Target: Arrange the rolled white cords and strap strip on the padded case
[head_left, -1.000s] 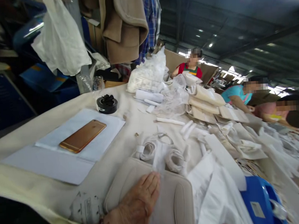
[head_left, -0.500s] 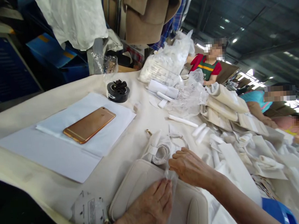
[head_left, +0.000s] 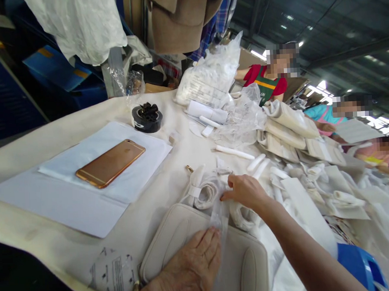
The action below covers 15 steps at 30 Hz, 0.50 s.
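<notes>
My left hand [head_left: 188, 269] lies flat, fingers stretched out, on a beige padded bag [head_left: 173, 242] at the near edge of the table. My right hand [head_left: 245, 190] reaches forward past the bag, fingers pinched on a thin clear plastic sheet [head_left: 219, 216] beside a coiled beige strap [head_left: 205, 192]. A second coiled strap [head_left: 245, 216] sits under my right wrist.
A gold phone [head_left: 110, 163] rests on white paper sheets [head_left: 60, 200] at left. A black tape roll [head_left: 146, 118] stands behind it. Beige bags [head_left: 288, 127], white rolls and plastic bags [head_left: 210, 79] crowd the right. Other people sit across the table. A blue object [head_left: 364, 267] lies near right.
My right hand came into view from the lower right and moved forward to the coiled strap, pinching the plastic. My left hand stayed flat on the bag.
</notes>
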Available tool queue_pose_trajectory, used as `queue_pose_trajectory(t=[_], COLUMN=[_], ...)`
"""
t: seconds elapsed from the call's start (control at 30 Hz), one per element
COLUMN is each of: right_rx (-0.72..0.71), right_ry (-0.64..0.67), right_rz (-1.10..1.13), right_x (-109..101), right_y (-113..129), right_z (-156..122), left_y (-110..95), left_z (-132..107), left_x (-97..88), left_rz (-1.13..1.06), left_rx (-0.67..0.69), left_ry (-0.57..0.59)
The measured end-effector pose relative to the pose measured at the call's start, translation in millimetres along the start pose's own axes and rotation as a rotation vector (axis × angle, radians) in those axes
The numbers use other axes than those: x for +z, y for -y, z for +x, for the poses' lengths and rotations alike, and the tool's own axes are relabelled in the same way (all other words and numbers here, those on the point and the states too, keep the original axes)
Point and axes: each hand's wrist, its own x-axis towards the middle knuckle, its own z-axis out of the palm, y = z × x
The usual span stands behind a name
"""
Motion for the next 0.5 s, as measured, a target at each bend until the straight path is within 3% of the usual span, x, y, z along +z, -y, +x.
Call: queue_pose_trajectory(t=[0.07,0.13,0.2,0.3,0.4,0.5], right_rx=[-0.014,-0.170,-0.368,-0.480,-0.465,-0.442], right_ry=[-0.117,-0.284,-0.458,-0.628,-0.703,-0.671], right_rz=[0.016,0.124,0.264,0.311,0.261,0.240], right_x=[4,17,38,72,93,100], right_y=[0,6,17,30,36,41], right_z=[-15,-39,-66,-97,-111,-116], left_y=[0,0,-1,-4,-8,-8], left_z=[0,0,-1,-4,-8,-11], left_x=[-3.1,-3.7,-1.6,4.5,8.8,7.5], left_rz=[-0.006,0.000,0.000,-0.053,-0.130,-0.152], left_rx=[-0.006,-0.001,0.002,-0.021,-0.077,-0.161], left_ry=[0.020,0.033,0.025,-0.012,-0.099,-0.185])
